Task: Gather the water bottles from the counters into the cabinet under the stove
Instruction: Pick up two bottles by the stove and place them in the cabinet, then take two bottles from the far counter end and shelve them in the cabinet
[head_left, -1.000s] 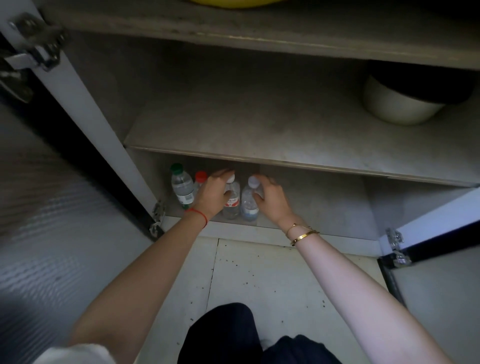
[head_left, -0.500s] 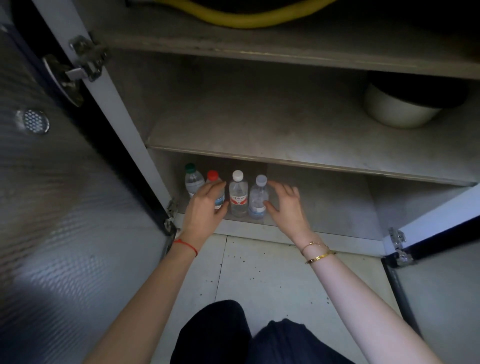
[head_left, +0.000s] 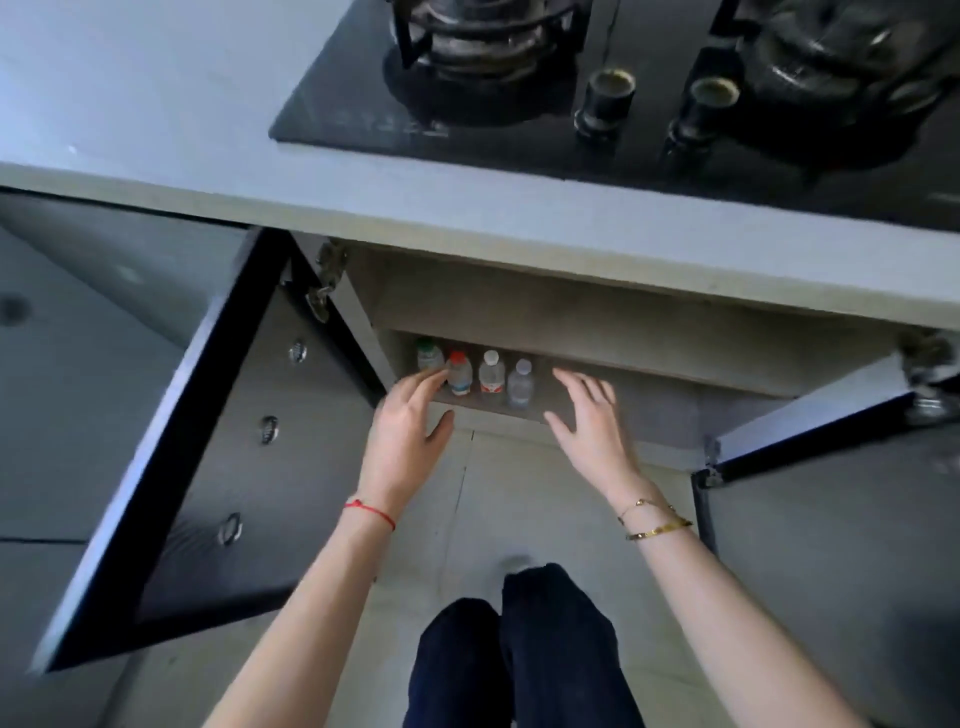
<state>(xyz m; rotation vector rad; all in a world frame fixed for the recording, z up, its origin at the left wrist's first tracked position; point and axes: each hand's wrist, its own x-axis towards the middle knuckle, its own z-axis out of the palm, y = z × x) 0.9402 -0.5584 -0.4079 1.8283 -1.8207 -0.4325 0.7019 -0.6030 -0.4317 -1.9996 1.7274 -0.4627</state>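
Both forearms reach toward the cabinet (head_left: 649, 410); left hand (head_left: 408, 428) and right hand (head_left: 589, 421), fingers spread and empty, flank four upright bottles (head_left: 475, 371).

gas stove (head_left: 623, 78) set in counter (head_left: 156, 104) | two knobs (head_left: 605, 104) | tiled floor (head_left: 493, 519)

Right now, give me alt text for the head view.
Both hands, left and right, hover open and empty before four upright water bottles in a row inside the open cabinet under the stove.
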